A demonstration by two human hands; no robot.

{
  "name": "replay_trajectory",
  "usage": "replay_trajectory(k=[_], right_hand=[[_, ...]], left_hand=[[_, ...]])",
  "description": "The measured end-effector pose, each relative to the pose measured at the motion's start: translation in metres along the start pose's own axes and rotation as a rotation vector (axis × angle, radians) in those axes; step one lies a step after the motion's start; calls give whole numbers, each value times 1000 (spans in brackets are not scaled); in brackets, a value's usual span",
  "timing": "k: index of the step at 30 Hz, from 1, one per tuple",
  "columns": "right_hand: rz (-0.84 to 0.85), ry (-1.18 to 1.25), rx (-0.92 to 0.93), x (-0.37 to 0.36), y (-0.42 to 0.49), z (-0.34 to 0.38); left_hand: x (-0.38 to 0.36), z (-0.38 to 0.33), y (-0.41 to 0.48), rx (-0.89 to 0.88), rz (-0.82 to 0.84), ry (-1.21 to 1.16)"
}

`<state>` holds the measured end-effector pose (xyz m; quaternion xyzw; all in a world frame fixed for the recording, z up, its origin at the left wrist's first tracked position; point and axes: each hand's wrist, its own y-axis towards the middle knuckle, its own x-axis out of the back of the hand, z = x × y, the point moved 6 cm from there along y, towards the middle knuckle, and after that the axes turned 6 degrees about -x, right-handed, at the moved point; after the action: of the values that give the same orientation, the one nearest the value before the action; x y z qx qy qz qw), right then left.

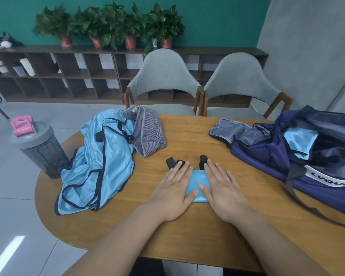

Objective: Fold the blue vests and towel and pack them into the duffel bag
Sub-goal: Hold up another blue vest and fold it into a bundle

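Observation:
A small folded light-blue vest (pixel 197 183) lies on the wooden table in front of me, its black strap ends poking out at the far side. My left hand (pixel 172 193) and my right hand (pixel 224 193) lie flat on it, fingers spread, pressing it from either side. A heap of unfolded blue vests (pixel 100 162) with dark trim sits at the left. Behind it lies a grey striped towel (pixel 148 132), loosely bunched. The navy duffel bag (pixel 287 156) stands unzipped at the right, with a folded blue vest (pixel 299 140) inside.
A grey shaker bottle (pixel 41 150) with a pink lid stands at the table's left edge, touching the vest heap. Two grey chairs (pixel 163 80) are tucked in at the far side. The bag's grey strap (pixel 307 204) trails along the table at the right.

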<state>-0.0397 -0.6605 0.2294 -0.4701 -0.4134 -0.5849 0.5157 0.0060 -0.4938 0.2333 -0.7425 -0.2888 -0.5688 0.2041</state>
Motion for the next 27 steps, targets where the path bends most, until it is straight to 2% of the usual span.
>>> replay_trajectory(k=[6, 10, 13, 16, 18, 20, 24, 27], right_hand=[[31, -30, -82, 1, 4, 0], [118, 0, -131, 0, 11, 0], [100, -48, -75, 12, 15, 6], [-20, -96, 162, 28, 25, 29], [30, -75, 219, 29, 36, 38], [60, -70, 193, 30, 48, 38], [-46, -186, 114, 40, 56, 28], [-79, -194, -63, 51, 44, 15]], left_hand=[[1, 19, 7, 48, 78, 44], [1, 22, 17, 44, 86, 65], [2, 19, 12, 37, -18, 61], [6, 21, 10, 39, -115, 26], [10, 23, 8, 45, -165, -56], [15, 28, 5, 58, -237, -157], [24, 41, -4, 168, -405, -301], [29, 48, -8, 255, -494, -317]])
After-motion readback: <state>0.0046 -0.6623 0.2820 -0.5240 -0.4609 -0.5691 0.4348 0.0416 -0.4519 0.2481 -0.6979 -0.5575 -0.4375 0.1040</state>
